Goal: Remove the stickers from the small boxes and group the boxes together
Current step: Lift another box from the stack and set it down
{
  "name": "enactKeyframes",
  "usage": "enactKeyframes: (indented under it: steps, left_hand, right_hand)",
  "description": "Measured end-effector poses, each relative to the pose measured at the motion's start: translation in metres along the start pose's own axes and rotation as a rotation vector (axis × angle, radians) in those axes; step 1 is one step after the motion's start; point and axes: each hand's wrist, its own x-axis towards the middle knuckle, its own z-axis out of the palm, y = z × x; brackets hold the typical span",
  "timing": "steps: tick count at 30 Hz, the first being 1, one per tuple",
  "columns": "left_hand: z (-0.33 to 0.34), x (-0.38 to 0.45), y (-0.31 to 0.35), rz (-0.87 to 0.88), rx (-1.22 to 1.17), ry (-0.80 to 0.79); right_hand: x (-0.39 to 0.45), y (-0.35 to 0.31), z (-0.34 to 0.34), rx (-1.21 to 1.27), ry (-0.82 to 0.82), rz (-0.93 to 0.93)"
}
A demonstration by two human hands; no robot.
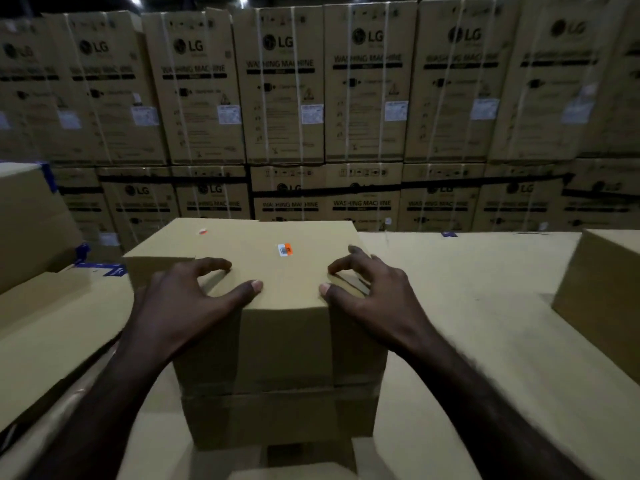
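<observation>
Small box [277, 271], plain brown cardboard, stands at the centre of the view on top of a second box [280, 417] of like width, the pair resting on a broad cardboard surface [460, 306] that runs off to the right. On the lid of the upper box lies an orange-and-white sticker [285, 250] bearing a barcode, placed near the middle and well apart from both hands; a smaller reddish scrap [202, 231] sits near the far left of the lid. The person's left hand [187, 299] holds the near left corner, its fingers curled over the top edge and its thumb [251, 287] laid flat on the lid. The right hand [374, 296] grips the near right corner in the same manner, fingers bent onto the lid and thumb [329, 291] pressed at the edge. Both forearms reach in from the lower edge of the view. Another plain carton [602, 292] stands at the far right, and larger cartons [31, 223] with blue tape at the left. Behind, stacked two rows high, a wall of strapped cartons [363, 84] is printed with "LG" and "WASHING MACHINE".
</observation>
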Motion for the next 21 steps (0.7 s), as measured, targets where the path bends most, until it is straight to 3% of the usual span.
enactKeyframes:
  steps: [12, 21]
  left_hand:
    - [0.107, -0.024, 0.207, 0.175, -0.054, 0.030]
    - [0.143, -0.040, 0.286, 0.254, -0.119, 0.002]
  right_hand:
    - [-0.044, 0.096, -0.218, -0.095, 0.172, 0.030]
    - [-0.059, 0.127, -0.301, -0.168, 0.230, 0.071]
